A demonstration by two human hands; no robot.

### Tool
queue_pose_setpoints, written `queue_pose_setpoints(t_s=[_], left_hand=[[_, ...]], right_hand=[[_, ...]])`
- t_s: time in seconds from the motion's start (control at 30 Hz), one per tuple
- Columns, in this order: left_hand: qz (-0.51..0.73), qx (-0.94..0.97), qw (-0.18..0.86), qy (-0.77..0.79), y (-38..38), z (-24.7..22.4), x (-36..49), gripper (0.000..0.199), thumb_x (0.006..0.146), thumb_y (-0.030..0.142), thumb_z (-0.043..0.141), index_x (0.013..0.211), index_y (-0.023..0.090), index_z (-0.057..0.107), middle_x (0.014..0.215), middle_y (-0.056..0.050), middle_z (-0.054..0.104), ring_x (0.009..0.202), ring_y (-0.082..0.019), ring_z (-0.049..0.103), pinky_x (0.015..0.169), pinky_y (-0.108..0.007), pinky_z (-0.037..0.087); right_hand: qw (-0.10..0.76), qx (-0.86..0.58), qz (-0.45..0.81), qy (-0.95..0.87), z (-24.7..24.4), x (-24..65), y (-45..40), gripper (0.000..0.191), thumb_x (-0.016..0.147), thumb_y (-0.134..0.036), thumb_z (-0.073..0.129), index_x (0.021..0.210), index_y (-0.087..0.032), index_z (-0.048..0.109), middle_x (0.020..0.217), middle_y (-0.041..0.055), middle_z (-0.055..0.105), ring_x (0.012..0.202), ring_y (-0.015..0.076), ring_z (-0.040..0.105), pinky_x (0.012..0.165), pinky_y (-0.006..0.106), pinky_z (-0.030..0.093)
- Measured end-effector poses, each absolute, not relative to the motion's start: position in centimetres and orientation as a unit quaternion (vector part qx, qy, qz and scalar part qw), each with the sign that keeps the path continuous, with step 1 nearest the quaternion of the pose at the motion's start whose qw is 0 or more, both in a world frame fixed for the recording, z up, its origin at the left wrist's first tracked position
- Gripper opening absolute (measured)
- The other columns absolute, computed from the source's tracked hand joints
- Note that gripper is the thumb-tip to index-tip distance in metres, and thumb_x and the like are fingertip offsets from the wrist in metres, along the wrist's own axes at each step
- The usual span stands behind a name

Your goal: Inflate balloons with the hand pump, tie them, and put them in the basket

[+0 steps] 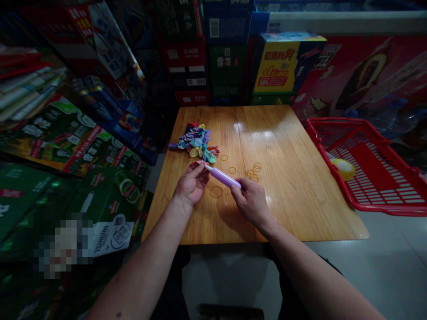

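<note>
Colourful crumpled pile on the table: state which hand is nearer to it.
Left. The left hand is just on the near side of the colourful crumpled pile; the right hand is farther off, toward the right, gripping the purple tube.

On the table [307,204], a pile [196,141] lies at ten o'clock, bands [251,174] near centre, with boxes [225,64] beyond twelve, a basket [373,166] beyond three.

Wearing very dark trousers [171,286], looking plain and almost black in the dim light. Showing a bare left forearm [151,251] and a bare right forearm [307,260], narrowing smoothly toward an ungloved left hand [190,184] and an ungloved right hand [252,201]. Bearing one small, round spot [119,314] on the left forearm.
</note>
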State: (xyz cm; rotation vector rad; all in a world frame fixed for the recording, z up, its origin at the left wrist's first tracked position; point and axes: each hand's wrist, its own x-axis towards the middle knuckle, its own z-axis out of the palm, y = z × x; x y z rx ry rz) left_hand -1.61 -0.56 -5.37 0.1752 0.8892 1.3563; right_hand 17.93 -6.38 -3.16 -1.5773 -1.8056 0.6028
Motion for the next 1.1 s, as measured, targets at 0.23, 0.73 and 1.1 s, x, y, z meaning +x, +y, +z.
queue_pose_setpoints(t_s=[0.23,0.73,1.1], left_hand=[[0.59,0.088,0.705,0.383,-0.7,-5.4,-1.6,0.015,0.083,0.012,0.074,0.095,0.018,0.068,0.095,-0.005,0.076,0.083,-0.014,0.073,0.069,-0.023,0.055],[0.536,0.164,0.742,0.368,-1.3,-4.7,-2.5,0.018,0.079,0.012,0.077,0.093,0.019,0.068,0.099,-0.003,0.072,0.08,-0.012,0.068,0.068,-0.023,0.052],[0.583,0.189,0.705,0.358,-1.0,-4.8,-2.2,0.024,0.075,0.006,0.078,0.095,0.016,0.071,0.093,0.0,0.072,0.072,-0.007,0.065,0.065,-0.018,0.048]], right_hand=[[0.344,-0.592,0.221,-0.695,-3.6,17.8,-6.6,0.019,0.09,-0.033,0.057,0.098,-0.019,0.068,0.084,0.0057,0.068,0.071,0.0178,0.059,0.064,0.029,0.042],[0.351,-0.587,0.412,-0.602,-2.9,18.6,-5.8,0.027,0.089,-0.038,0.058,0.077,-0.018,0.071,0.061,0.0009,0.062,0.055,0.0138,0.054,0.051,0.025,0.035],[0.344,-0.598,0.444,-0.572,-2.4,18.4,-5.8,0.03,0.088,-0.036,0.056,0.068,-0.018,0.067,0.054,-0.0001,0.057,0.05,0.0124,0.049,0.048,0.024,0.032]])
